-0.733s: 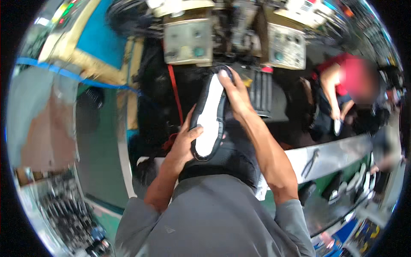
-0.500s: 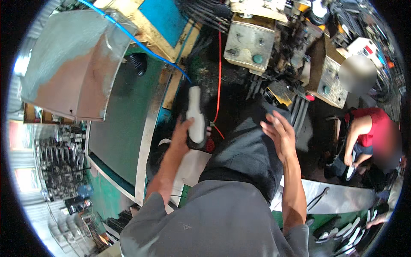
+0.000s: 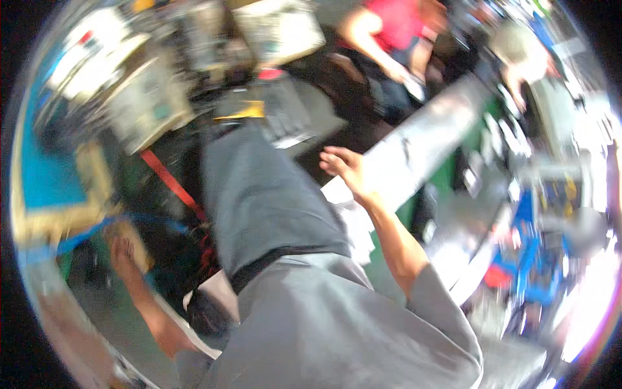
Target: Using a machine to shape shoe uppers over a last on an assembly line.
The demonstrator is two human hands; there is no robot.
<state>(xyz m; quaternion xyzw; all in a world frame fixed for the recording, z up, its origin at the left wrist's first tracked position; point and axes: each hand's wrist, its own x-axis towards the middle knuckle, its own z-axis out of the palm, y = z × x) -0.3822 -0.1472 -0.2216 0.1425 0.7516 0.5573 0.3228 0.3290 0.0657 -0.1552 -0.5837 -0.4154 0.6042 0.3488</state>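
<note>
My left hand (image 3: 122,251), smeared by motion, reaches out at the left with its fingers stretched and no object visible in it. The nearest things to it are a blue hose (image 3: 84,238) and the yellowish edge of a bench (image 3: 65,223). My right hand (image 3: 346,170) hovers beside my dark trousers (image 3: 265,194), over the near end of a long pale metal surface (image 3: 414,146). Its fingers are extended and nothing is in them.
A co-worker in a red top (image 3: 395,26) sits at the top, holding a pale-soled shoe (image 3: 414,87). Blurred shoes (image 3: 512,136) stand beyond the metal surface. Machine control boxes (image 3: 146,104) are at upper left; a red strap-like line (image 3: 172,185) runs below them.
My view has swung to the right. The shoe with a pale sole has left my left hand, which has moved outward to the left. My right hand stays raised and empty.
</note>
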